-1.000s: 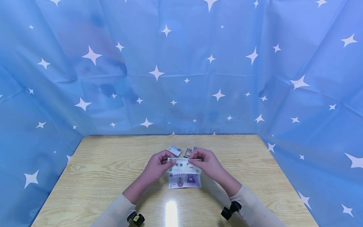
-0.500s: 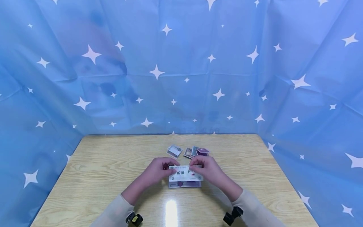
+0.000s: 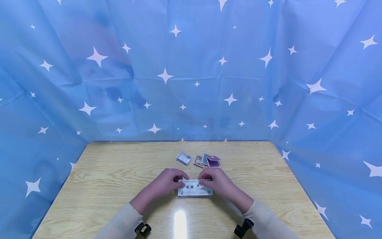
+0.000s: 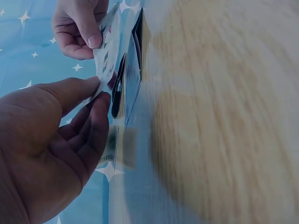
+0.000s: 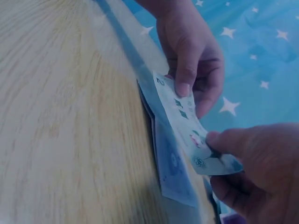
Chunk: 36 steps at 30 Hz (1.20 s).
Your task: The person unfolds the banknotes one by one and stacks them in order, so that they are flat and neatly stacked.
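Between thumb and fingers, my left hand and right hand each pinch one end of the far edge of a pale green play banknote marked 2. The note is tilted, its printed face toward me. Below it lies a purple banknote, slightly creased and raised at its edges; only a thin strip along its near side shows in the head view. The left wrist view shows my left thumb on the printed side of the green note, fingers behind it.
Farther back on the wooden table lies a folded greyish note. To its right several more folded notes overlap, including a brown one and a purple one. A blue star-patterned cloth hangs behind the table.
Both hands have drawn the green note toward me and lower, so that it now covers nearly all of the purple note. The folded notes behind have come into fuller view.
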Motion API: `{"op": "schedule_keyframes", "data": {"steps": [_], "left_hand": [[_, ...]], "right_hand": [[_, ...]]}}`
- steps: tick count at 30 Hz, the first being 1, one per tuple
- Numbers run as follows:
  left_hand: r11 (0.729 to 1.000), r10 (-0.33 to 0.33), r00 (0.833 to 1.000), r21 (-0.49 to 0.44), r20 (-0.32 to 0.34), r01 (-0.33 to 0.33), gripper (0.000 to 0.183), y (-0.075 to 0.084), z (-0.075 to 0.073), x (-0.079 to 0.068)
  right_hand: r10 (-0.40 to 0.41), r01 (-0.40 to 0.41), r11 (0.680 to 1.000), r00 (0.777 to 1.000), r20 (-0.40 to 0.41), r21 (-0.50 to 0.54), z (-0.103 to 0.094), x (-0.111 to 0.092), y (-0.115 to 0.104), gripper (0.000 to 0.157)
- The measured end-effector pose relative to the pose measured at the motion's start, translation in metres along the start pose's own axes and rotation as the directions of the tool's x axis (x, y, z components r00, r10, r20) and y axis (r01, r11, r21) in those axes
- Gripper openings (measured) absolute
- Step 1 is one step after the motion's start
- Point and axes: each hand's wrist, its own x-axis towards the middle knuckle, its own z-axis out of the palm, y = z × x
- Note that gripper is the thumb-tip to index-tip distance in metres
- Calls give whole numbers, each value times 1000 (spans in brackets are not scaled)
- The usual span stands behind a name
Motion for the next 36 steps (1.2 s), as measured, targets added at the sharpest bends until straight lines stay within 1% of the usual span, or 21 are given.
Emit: {"op": "schedule_keyframes", "data": {"steps": [6,11,13,16,20,24,28,32,36], "left_hand": [[999,-6,1000,34,22,5,20,1,3,2],[998,-13,1000,59,24,11,18,-1,4,3],[998,-12,1000,69,23,10,17,-2,5,4],[996,-9,1000,87,24,7,17,-5,6,5],[992,-4,1000,124,21,1,15,-7,9,6],[990,-6,1000,142,18,3,14,-7,10,7],[987,-2,1000,163,8,0,14,-7,11,8],[983,8,1000,182,-5,-7,13,-8,11,8],[984,11,1000,181,-4,-10,12,-9,10,9]], "right_hand": [[-19,19,1000,1000,-3,1,3,0,4,8],[9,-9,1000,1000,8,-20,7,0,7,9],[18,-18,999,1000,15,-38,9,-1,9,9],[11,-10,998,1000,28,-64,12,0,12,9],[3,1,995,999,45,-101,14,1,15,3],[-14,20,988,999,36,-156,16,1,17,4],[-36,40,974,999,19,-223,17,1,18,9],[-41,44,960,999,16,-278,18,1,18,7],[-32,36,952,999,17,-304,17,1,18,6]]}}
